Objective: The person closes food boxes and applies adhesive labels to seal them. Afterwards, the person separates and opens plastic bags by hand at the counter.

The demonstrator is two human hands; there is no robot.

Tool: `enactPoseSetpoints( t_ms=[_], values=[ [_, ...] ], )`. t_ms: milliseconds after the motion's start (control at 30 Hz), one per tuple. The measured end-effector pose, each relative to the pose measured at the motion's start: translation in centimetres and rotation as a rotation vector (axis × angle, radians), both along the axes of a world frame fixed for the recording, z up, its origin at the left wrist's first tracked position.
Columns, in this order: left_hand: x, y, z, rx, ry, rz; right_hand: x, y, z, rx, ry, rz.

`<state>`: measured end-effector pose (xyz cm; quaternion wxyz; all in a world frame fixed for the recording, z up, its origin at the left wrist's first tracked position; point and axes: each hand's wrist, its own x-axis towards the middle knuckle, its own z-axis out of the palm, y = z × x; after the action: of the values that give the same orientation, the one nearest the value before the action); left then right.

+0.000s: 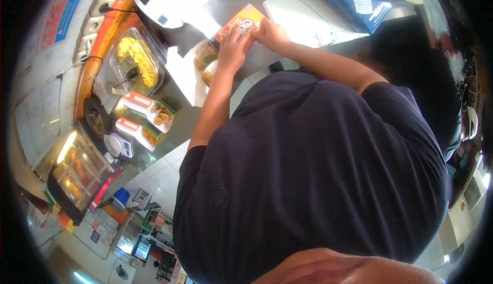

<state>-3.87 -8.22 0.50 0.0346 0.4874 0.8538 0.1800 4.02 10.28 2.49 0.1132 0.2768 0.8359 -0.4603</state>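
An orange cardboard box (248,14) with printed lettering and round white marks lies on the grey counter, at the top middle of the head view. My left hand (233,49) is on its near left part, fingers bent over the top face and the thumb hidden. My right hand (271,35) pinches the box's near right edge, close to the left fingertips. Just left of my left hand, an open white carton (186,76) holds wrapped food (204,58) with a brownish filling.
A white machine (172,1) stands at the back left. Nearby are a clear tub (136,60) of yellow food, two red-and-white snack cartons (137,100), a small white scale (118,145) and a glass warmer (79,171). A blue bag (349,1) with a paper slip is at right.
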Motion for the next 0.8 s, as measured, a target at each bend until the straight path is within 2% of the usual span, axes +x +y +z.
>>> enactPoseSetpoints(
  t_ms=[133,200,300,400,500,600,633,667,733,767,800],
  values=[
    [-0.6,-0.3,-1.1,-0.015,0.096,-0.054,1.6,0.8,-1.7,-0.007,0.131,0.075],
    [-0.2,-0.3,-1.4,0.047,0.065,-0.036,2.0,1.6,-3.1,0.006,0.237,0.160],
    [-0.3,-0.3,-1.8,0.078,-0.001,-0.033,1.6,2.6,-4.4,0.191,0.354,0.271],
    [-0.2,-0.4,-1.5,0.064,-0.021,-0.022,0.4,3.2,-1.5,0.489,0.159,0.537],
    [0.0,-0.6,-1.2,0.020,0.027,-0.027,-0.2,3.0,-2.3,0.483,0.091,0.541],
    [0.1,-0.2,-1.2,-0.006,0.062,-0.012,0.4,2.8,-1.5,0.364,0.116,0.456],
    [0.3,0.2,-0.6,-0.011,0.069,-0.002,0.4,2.7,-1.4,0.474,0.146,0.493],
    [0.6,0.8,-0.1,0.025,0.051,0.038,0.6,3.4,-1.2,0.459,0.144,0.507],
    [1.5,2.5,1.8,0.097,0.006,0.104,2.1,4.6,2.6,0.428,0.130,0.524],
    [1.9,3.4,2.9,0.085,-0.089,0.145,3.3,5.4,2.5,0.470,0.209,0.500],
    [2.5,3.7,1.5,-0.061,0.108,0.191,4.4,6.3,3.6,0.468,0.253,0.464]
  ],
)
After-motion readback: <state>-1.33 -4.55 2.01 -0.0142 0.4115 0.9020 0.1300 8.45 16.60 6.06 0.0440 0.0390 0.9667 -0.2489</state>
